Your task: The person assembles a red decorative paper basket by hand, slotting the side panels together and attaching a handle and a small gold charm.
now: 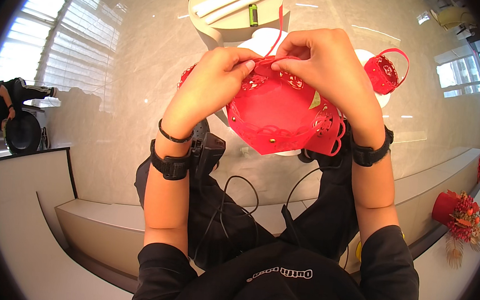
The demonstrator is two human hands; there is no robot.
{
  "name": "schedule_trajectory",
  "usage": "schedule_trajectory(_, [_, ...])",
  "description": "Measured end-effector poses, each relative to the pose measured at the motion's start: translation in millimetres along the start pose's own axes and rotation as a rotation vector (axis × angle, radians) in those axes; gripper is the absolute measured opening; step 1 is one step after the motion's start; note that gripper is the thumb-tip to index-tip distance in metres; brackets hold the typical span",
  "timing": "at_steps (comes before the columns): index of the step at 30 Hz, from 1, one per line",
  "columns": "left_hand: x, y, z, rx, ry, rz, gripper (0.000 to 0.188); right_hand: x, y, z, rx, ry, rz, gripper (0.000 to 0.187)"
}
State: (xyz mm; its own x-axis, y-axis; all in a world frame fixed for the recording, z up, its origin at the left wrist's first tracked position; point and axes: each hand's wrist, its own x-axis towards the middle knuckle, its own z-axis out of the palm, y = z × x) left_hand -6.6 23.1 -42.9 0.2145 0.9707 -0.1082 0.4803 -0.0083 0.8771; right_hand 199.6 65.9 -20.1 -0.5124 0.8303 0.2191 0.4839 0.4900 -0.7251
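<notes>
Centrally, a lacy-sided, faceted red basket (pixel 277 110) is held, its far rim clamped and partly hidden by the grip of left hand (pixel 214 83) and right hand (pixel 326 61), with white rolls (pixel 246 3) carried on a far beige seat (pixel 270 14) and a smaller handled basket (pixel 380 73) set at right.

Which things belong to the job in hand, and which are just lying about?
In the job:
red cut-out basket
red strip at its rim
left hand, right hand, both pinching there

Apparently lying about:
white rods
green cylinder
dried-flower arrangement
handled red basket (similar, maybe related)
</notes>
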Motion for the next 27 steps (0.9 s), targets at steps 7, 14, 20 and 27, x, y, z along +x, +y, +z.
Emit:
schedule_trajectory(7, [0, 0, 1, -0.003, -0.013, 0.000, 0.023, 1, 0, 1, -0.038, 0.034, -0.029, 0.013])
schedule_trajectory(14, [2, -2, 3, -0.068, 0.012, 0.009, 0.023, 2, 1, 3, -0.070, 0.067, -0.035, 0.013])
schedule_trajectory(20, [4, -5, 8, -0.124, 0.065, -0.009, 0.023, 3, 3, 4, -0.126, 0.041, -0.008, 0.016])
schedule_trajectory(27, [5, -7, 9, -0.099, 0.057, -0.001, 0.023, 3, 5, 2, -0.134, 0.037, -0.037, 0.017])
